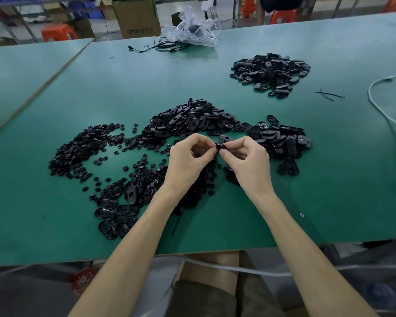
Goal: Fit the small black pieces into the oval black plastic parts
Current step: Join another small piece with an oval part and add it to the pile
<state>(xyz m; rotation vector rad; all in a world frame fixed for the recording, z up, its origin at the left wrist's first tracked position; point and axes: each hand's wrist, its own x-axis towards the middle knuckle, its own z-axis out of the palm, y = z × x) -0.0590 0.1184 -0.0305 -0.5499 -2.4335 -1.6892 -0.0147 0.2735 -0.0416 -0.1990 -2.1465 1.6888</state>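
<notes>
Head view shows your left hand (190, 156) and your right hand (247, 161) raised together just above the green table mat (215, 72), fingertips meeting. Between them sits one oval black plastic part (222, 146). Your right thumb and forefinger pinch it from one side and your left thumb and forefinger close on its other end, so both hands are clamped on it (whether a small piece is already seated in it cannot be told, as your fingers cover it).

Under and to the left of your left hand lies a wide scatter of small round black plastic pieces (85, 147). Just beyond your hands is a heap of loose black oval parts (192, 120), and a second heap (281, 138) lies just to the right of your right hand. A few more ovals (114, 213) lie beside your left forearm. Well apart, toward the far right, is a separate pile of black ovals (270, 73), with thin black ties (328, 94) near it. A crumpled clear plastic bag (192, 28) rests at the far edge, and a white cable (386, 115) runs along the right side.
</notes>
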